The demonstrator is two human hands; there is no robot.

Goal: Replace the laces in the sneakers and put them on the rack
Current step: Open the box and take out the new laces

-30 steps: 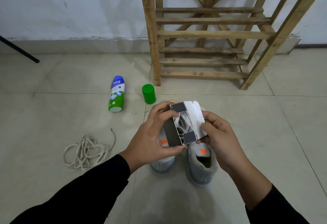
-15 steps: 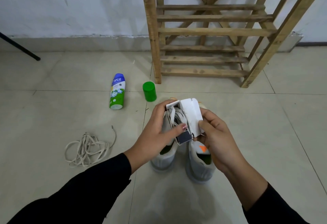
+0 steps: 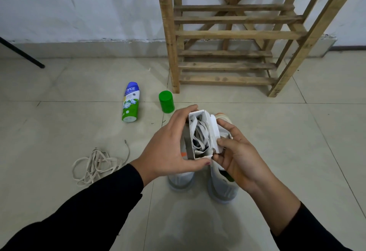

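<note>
Just above the sneakers (image 3: 222, 189), the left hand (image 3: 170, 147) is gripping the small box (image 3: 202, 154), fingers curled round it, while the right hand (image 3: 235, 157) is pinching its flap (image 3: 215, 134) back. New laces (image 3: 200, 135) are sitting loose inside; tilting further risks spilling them. The box is gaping wider than before.

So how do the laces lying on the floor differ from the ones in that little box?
The floor laces look cream; the boxed laces look whiter. The floor laces sprawl loose on the tiles, touched by nobody; the boxed laces sit bundled inside a small white box gripped by the left hand and right hand. Both look flat.
</note>
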